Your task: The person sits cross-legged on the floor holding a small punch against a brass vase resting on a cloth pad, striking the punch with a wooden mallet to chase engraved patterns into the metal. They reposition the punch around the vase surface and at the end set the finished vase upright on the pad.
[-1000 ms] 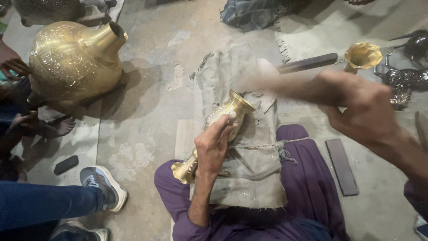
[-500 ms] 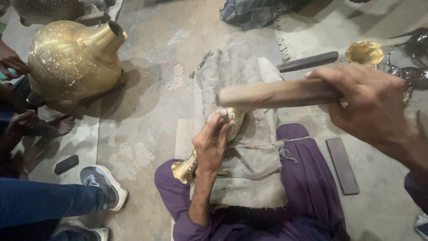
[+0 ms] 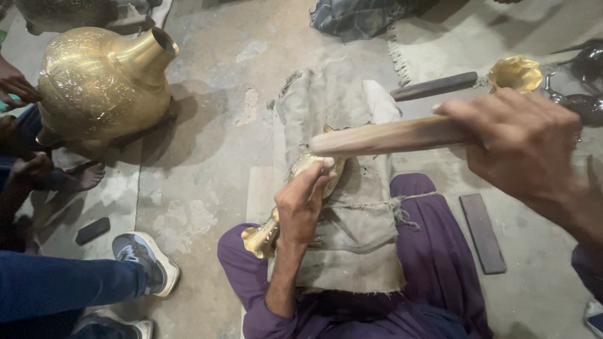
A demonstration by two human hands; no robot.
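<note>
Under the left hand (image 3: pixel 300 210), clamped brass vase (image 3: pixel 264 235); right hand (image 3: pixel 521 147) gripping wooden mallet (image 3: pixel 389 137) above.

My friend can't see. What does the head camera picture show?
A person's left hand holds a small brass vase on a cloth pad over their lap, while the right hand holds a wooden stick above it. A big brass pot sits nearby.

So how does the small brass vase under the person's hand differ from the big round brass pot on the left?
The small brass vase is slim, lying on cloth across the lap, gripped by the left hand. The big round brass pot is bulbous, far larger, tilted on the floor beside another person. Both are shiny golden metal.
</note>
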